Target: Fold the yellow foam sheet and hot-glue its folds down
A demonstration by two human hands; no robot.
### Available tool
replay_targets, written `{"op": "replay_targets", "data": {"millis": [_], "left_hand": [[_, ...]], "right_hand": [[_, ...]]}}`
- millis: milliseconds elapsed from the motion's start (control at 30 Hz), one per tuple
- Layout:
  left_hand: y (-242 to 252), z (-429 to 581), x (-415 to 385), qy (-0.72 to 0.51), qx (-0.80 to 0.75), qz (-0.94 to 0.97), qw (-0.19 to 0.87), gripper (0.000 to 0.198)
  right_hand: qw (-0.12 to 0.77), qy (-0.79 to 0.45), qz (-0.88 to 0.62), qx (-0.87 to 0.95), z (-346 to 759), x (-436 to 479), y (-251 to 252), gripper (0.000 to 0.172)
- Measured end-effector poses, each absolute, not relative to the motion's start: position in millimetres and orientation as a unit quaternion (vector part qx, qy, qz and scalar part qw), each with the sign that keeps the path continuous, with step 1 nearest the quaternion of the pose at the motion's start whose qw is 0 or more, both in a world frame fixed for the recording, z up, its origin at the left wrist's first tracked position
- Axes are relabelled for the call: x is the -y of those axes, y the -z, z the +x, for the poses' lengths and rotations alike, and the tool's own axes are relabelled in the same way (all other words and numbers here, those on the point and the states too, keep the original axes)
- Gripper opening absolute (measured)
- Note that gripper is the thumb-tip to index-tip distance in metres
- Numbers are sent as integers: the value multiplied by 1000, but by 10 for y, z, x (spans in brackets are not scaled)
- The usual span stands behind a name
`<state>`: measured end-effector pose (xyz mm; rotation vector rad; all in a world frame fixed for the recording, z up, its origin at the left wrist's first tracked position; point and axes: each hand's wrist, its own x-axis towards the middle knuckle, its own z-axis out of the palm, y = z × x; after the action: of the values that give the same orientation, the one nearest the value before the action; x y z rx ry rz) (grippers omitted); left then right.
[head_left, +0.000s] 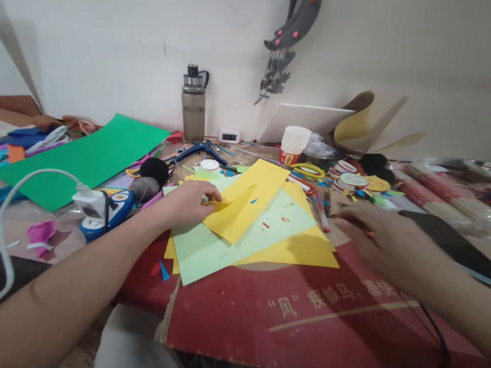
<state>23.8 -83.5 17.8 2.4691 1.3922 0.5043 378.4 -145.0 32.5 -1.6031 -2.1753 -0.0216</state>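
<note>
My left hand [189,203] pinches the left edge of a yellow sheet of paper [248,209], and that edge curls up a little. Beneath it lies a pale green sheet [201,263] dotted with small coloured scraps. More yellow paper [300,250] spreads out under the green one. Off to the right, my right hand [385,239] hovers over the table, blurred by motion with its fingers bent. Whether it grips anything cannot be made out. A red and white pen [322,212] lies just left of its fingertips.
Red cardboard [298,327] covers the front. To the left are a green sheet [87,160], a power strip [107,212] with a white cable, and a blue glue gun [202,150]. Behind stand a bottle [193,108] and paper cups [293,142]. A black flat object [453,246] lies right.
</note>
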Motion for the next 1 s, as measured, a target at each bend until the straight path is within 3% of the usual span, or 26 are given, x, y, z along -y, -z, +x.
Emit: {"op": "replay_targets", "data": {"millis": [133, 400, 667, 1000], "left_hand": [[-161, 215, 825, -167, -477, 853, 129, 30], [-214, 205, 864, -144, -449, 871, 138, 25], [-277, 208, 926, -99, -430, 890, 116, 47], [-404, 163, 986, -35, -393, 909, 131, 44]], "right_hand": [[249, -64, -431, 865, 3136, 1002, -231, 44], [174, -164, -401, 884, 2773, 329, 80, 66], [152, -142, -359, 910, 2814, 379, 224, 67], [113, -119, -315, 935, 2803, 481, 203, 64]]}}
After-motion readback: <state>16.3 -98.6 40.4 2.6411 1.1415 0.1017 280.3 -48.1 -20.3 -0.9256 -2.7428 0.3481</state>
